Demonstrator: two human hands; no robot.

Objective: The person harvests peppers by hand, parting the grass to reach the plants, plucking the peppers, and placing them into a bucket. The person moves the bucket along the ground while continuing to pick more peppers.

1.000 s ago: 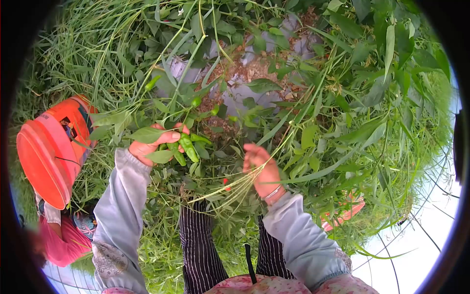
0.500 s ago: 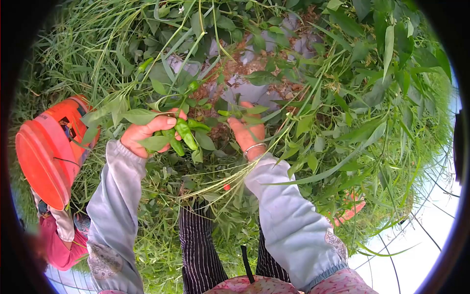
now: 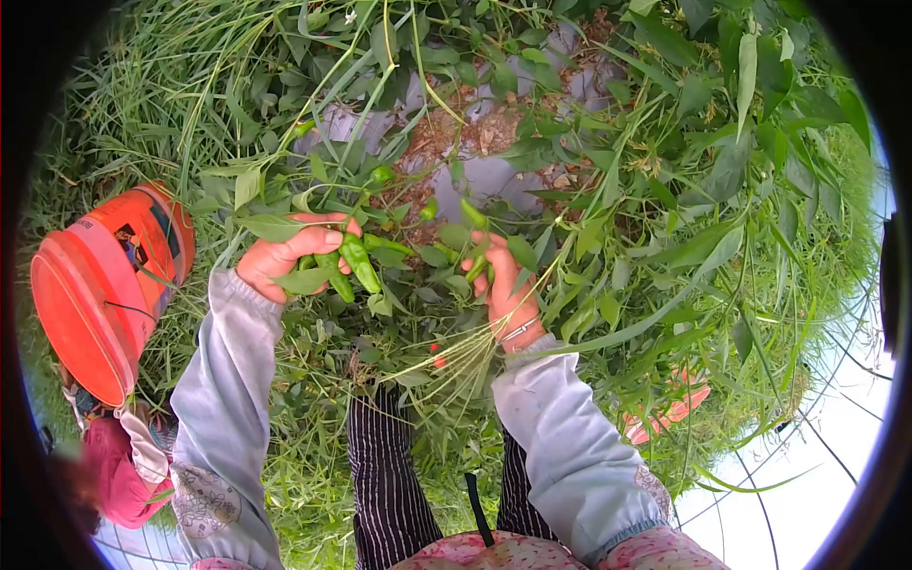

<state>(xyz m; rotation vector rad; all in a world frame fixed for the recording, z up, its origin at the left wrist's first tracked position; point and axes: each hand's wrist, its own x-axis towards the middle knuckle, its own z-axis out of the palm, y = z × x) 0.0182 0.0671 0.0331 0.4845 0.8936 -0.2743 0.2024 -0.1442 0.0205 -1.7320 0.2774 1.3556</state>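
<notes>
Several green peppers (image 3: 357, 260) are held in my left hand (image 3: 285, 253), its thumb and fingers closed round them among leaves. To the right of it, my right hand (image 3: 505, 283) is partly covered by leaves, its fingers curled round a green pepper (image 3: 477, 268). Another green pepper (image 3: 473, 215) shows just above its fingertips. Between the hands, the pepper plant carries a small round green pepper (image 3: 382, 175). A little red pepper (image 3: 438, 356) lies low among the stems.
At the left, an orange-red bucket (image 3: 90, 313) rests tilted in the grass. Beyond it, at the lower left, a person in pink (image 3: 122, 465) is partly visible. Grey plastic sheeting (image 3: 484, 185) with dry debris shows through the plants. Tall grass surrounds them.
My right hand has moved down and slightly right, and its fingers have curled round a green pepper. My left hand has barely moved and still holds its peppers.
</notes>
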